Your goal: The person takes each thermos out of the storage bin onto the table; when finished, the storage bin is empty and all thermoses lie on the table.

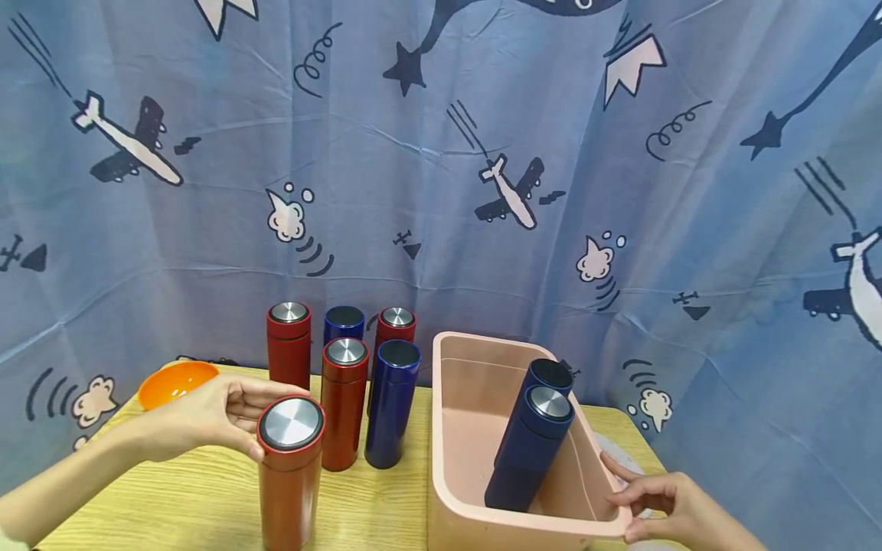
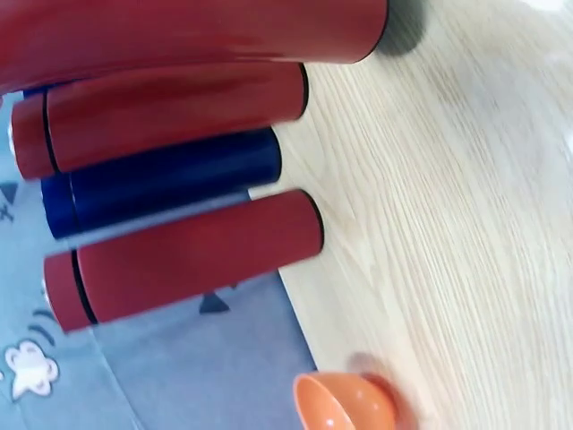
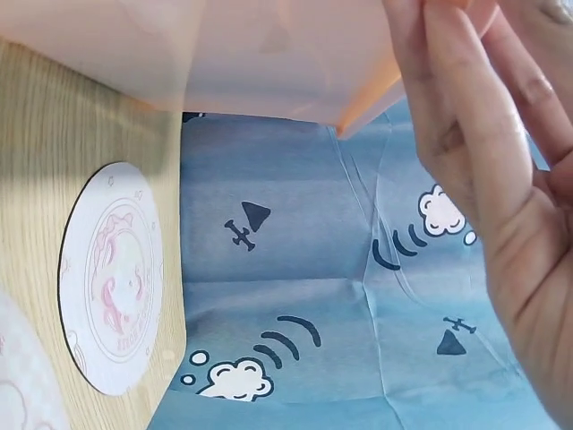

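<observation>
My left hand (image 1: 207,417) holds a red thermos bottle (image 1: 289,482) with a silver-topped lid near its top, thumb on the near side and fingers behind. The bottle stands upright at the front of the table. Behind it are a red bottle (image 1: 343,413) and a blue bottle (image 1: 393,409), with more red and blue ones at the back. At the right, my right hand (image 1: 664,505) pinches the near right corner of a pink bin's rim (image 1: 530,520). Inside the bin, two dark blue bottles (image 1: 527,459) lean to the right, one behind the other.
An orange bowl (image 1: 178,380) sits at the table's left edge, beyond my left forearm. Flat round printed mats (image 3: 112,278) lie right of the bin. A blue patterned curtain (image 1: 413,153) hangs behind the wooden table (image 1: 172,497).
</observation>
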The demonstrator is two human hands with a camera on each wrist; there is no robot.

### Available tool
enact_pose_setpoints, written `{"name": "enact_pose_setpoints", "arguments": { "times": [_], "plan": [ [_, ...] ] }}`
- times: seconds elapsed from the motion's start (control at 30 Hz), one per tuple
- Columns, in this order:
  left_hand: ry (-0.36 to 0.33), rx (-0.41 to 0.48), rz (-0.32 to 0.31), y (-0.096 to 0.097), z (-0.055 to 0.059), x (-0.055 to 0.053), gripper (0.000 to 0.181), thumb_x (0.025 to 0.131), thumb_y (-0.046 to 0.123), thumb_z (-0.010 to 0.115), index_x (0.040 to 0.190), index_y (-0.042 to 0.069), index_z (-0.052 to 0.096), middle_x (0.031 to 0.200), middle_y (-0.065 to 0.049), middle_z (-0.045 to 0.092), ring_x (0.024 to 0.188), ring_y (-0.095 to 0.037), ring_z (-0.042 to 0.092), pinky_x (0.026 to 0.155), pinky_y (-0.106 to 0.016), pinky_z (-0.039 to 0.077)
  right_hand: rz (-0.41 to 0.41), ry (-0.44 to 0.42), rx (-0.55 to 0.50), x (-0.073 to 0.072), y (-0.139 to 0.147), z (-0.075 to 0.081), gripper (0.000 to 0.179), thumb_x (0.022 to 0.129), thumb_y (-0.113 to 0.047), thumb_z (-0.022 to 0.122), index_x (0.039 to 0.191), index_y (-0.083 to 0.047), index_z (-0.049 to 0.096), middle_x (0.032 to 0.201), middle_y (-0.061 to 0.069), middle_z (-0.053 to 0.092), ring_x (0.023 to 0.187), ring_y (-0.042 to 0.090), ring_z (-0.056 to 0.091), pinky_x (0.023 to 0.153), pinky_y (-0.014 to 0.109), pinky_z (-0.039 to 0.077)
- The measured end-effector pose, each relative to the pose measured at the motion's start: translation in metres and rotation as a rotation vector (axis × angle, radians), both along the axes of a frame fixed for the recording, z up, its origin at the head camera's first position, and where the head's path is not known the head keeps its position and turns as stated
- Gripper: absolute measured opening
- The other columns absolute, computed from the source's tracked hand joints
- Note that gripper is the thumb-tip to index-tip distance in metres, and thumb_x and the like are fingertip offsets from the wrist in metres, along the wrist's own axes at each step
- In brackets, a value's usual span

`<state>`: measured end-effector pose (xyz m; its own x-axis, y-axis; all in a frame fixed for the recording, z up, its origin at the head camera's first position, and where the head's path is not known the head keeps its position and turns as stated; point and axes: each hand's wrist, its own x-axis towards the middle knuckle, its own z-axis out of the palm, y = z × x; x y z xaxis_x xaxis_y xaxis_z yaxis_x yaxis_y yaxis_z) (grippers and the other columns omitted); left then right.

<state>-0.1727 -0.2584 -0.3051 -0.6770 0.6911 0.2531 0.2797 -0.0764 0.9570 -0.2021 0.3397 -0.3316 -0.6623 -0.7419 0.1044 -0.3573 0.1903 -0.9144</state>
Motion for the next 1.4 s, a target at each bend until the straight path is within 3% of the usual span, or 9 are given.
{"name": "enact_pose_setpoints", "arguments": {
  "times": [0.07, 0.2, 0.33, 0.5, 0.67, 0.8, 1.0, 1.17, 1.4],
  "plan": [
    [0.013, -0.004, -0.012, -0.006, -0.001, -0.003, 0.057, 0.086, -0.011, 0.061, 0.140, 0.001, 0.047, 0.130, -0.011, 0.060, 0.117, -0.025, 0.058, 0.094, -0.032, 0.049, -0.008, -0.039, -0.014, 0.001, 0.000, 0.000, 0.032, 0.088, 0.005, 0.062, 0.114, -0.012, 0.071, 0.112, -0.012, 0.067, 0.087, 0.006, 0.064, 0.076, 0.022, 0.056],
    [0.028, -0.039, 0.037, -0.017, -0.003, -0.005, 0.055, 0.087, -0.009, 0.062, 0.140, 0.000, 0.047, 0.129, -0.009, 0.061, 0.117, -0.023, 0.059, 0.093, -0.031, 0.050, -0.035, -0.101, -0.023, 0.003, 0.000, -0.001, 0.031, 0.090, 0.003, 0.062, 0.115, -0.013, 0.071, 0.113, -0.012, 0.066, 0.088, 0.008, 0.065, 0.078, 0.025, 0.056],
    [0.037, -0.073, 0.106, -0.026, -0.005, -0.008, 0.054, 0.088, -0.008, 0.061, 0.139, -0.001, 0.046, 0.128, -0.007, 0.062, 0.115, -0.021, 0.060, 0.092, -0.031, 0.051, -0.066, -0.082, 0.008, 0.003, 0.001, -0.003, 0.030, 0.089, 0.002, 0.063, 0.113, -0.014, 0.072, 0.112, -0.013, 0.067, 0.084, 0.008, 0.065, 0.075, 0.025, 0.056],
    [0.063, -0.083, 0.143, -0.035, -0.008, -0.015, 0.057, 0.087, -0.009, 0.060, 0.141, -0.005, 0.041, 0.129, -0.004, 0.062, 0.116, -0.018, 0.059, 0.091, -0.030, 0.052, -0.078, -0.092, 0.025, 0.004, 0.001, -0.004, 0.026, 0.090, 0.002, 0.063, 0.113, -0.005, 0.070, 0.125, -0.029, 0.054, 0.093, 0.002, 0.062, 0.077, 0.023, 0.056],
    [0.072, -0.045, 0.146, -0.042, -0.011, -0.024, 0.057, 0.089, -0.011, 0.057, 0.142, 0.008, 0.047, 0.130, 0.001, 0.061, 0.115, -0.015, 0.060, 0.090, -0.028, 0.052, -0.055, -0.106, 0.011, 0.004, 0.000, -0.004, 0.026, 0.090, 0.004, 0.061, 0.115, 0.006, 0.065, 0.134, -0.033, 0.043, 0.112, -0.007, 0.052, 0.082, 0.024, 0.054],
    [0.072, -0.052, 0.183, -0.046, -0.013, -0.031, 0.056, 0.090, -0.010, 0.056, 0.140, 0.016, 0.051, 0.130, 0.006, 0.060, 0.115, -0.014, 0.060, 0.089, -0.028, 0.052, -0.063, -0.109, 0.007, 0.005, 0.001, -0.004, 0.025, 0.090, 0.003, 0.062, 0.114, 0.003, 0.067, 0.132, -0.034, 0.044, 0.106, 0.001, 0.059, 0.081, 0.024, 0.055],
    [0.088, -0.083, 0.260, -0.050, -0.014, -0.042, 0.055, 0.090, -0.007, 0.059, 0.142, 0.004, 0.046, 0.127, 0.007, 0.062, 0.114, -0.012, 0.060, 0.089, -0.028, 0.052, -0.096, -0.085, 0.015, 0.006, 0.003, -0.005, 0.023, 0.089, 0.002, 0.064, 0.111, -0.002, 0.070, 0.128, -0.033, 0.048, 0.092, 0.008, 0.064, 0.077, 0.024, 0.056],
    [0.092, -0.128, 0.383, -0.050, -0.015, -0.050, 0.058, 0.089, -0.001, 0.064, 0.141, -0.005, 0.042, 0.125, 0.011, 0.061, 0.112, -0.007, 0.060, 0.088, -0.024, 0.052, -0.131, -0.086, 0.031, 0.007, 0.002, -0.004, 0.027, 0.089, 0.001, 0.065, 0.111, -0.013, 0.073, 0.115, -0.022, 0.063, 0.083, 0.008, 0.064, 0.075, 0.024, 0.056],
    [0.087, -0.161, 0.503, -0.049, -0.018, -0.058, 0.061, 0.087, 0.005, 0.069, 0.141, -0.007, 0.041, 0.122, 0.013, 0.061, 0.111, 0.002, 0.057, 0.087, -0.018, 0.050, -0.152, -0.094, 0.027, 0.009, 0.000, -0.003, 0.028, 0.089, 0.000, 0.065, 0.110, -0.017, 0.074, 0.110, -0.016, 0.067, 0.081, 0.009, 0.065, 0.075, 0.023, 0.056]
  ]
}}
